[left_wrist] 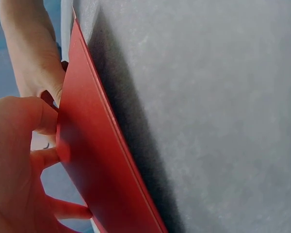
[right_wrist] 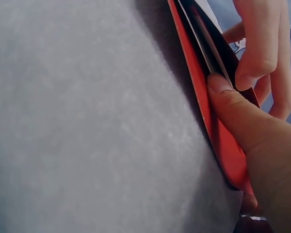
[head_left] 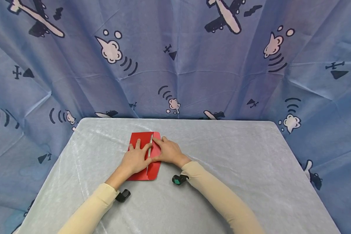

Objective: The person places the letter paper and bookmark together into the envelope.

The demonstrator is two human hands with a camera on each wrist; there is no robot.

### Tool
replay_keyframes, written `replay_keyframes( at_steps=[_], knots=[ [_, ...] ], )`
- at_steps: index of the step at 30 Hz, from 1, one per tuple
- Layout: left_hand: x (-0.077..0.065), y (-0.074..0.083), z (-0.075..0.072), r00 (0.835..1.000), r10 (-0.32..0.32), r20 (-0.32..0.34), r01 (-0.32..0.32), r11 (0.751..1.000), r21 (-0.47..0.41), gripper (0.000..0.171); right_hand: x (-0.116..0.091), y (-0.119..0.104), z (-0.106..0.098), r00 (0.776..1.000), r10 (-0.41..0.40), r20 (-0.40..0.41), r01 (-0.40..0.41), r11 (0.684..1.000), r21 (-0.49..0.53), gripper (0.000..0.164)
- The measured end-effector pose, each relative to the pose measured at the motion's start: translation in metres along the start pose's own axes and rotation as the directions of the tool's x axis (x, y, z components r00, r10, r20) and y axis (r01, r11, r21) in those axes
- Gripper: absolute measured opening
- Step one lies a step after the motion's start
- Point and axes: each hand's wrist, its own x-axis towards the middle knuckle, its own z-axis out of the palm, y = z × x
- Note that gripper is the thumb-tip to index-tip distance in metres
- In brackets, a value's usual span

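A red paper envelope lies on the table with its flap folded out to the right. Along its mouth shows the pale edge of a flat sheet tucked inside. My left hand rests spread on the envelope's body, its thumb and index finger reaching the mouth. From the right, my right hand lies over the flap, index finger and thumb apart along the sheet's edge. In the right wrist view my right thumb presses straight at the opening. The left wrist view shows the envelope nearly edge-on.
A light grey cloth covers the table. Behind it hangs a blue curtain printed with airplanes and clouds. A small black wrist camera sits below my left wrist, and another camera below my right wrist.
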Motion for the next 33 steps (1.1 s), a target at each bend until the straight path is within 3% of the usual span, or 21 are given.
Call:
replay_keyframes(
  at_steps=[33],
  knots=[
    [-0.0049,0.0001,-0.0039,1.0,-0.008,0.012,0.008,1.0,-0.007,0.065,0.0004,-0.0016,0.0022,1.0,0.002,-0.011,-0.002,1.0,0.001,0.095]
  ],
)
